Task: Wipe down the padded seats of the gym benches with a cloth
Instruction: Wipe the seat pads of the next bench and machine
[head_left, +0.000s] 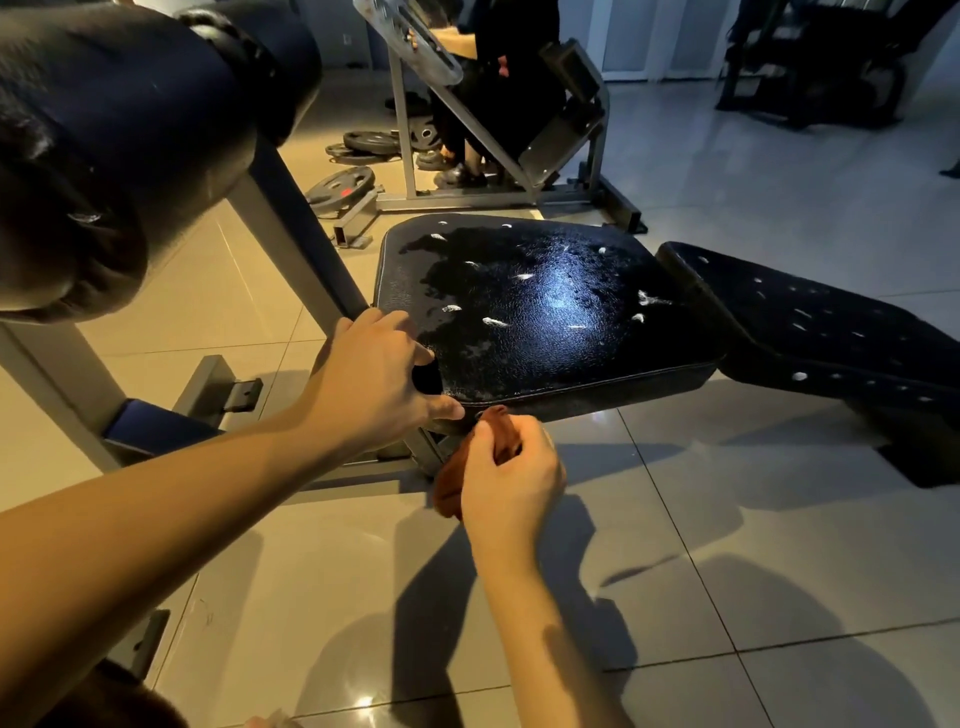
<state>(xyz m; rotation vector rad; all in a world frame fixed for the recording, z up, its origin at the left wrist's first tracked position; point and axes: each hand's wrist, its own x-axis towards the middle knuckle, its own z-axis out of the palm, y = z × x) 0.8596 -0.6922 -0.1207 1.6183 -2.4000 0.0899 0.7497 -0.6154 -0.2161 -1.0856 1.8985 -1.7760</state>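
Your right hand (511, 480) pinches a bunched rust-coloured cloth (448, 491) between thumb and curled fingers, just below the front edge of the padded seat (545, 306). At ten o'clock from it, your left hand (371, 376) grips the seat's near left corner, fingers curled over the top. The black seat glistens wet, dotted with white flecks. At three o'clock a second black pad (831, 332) slopes away. Weight plates (340, 187) lie on the tiled floor (727, 519) at eleven o'clock.
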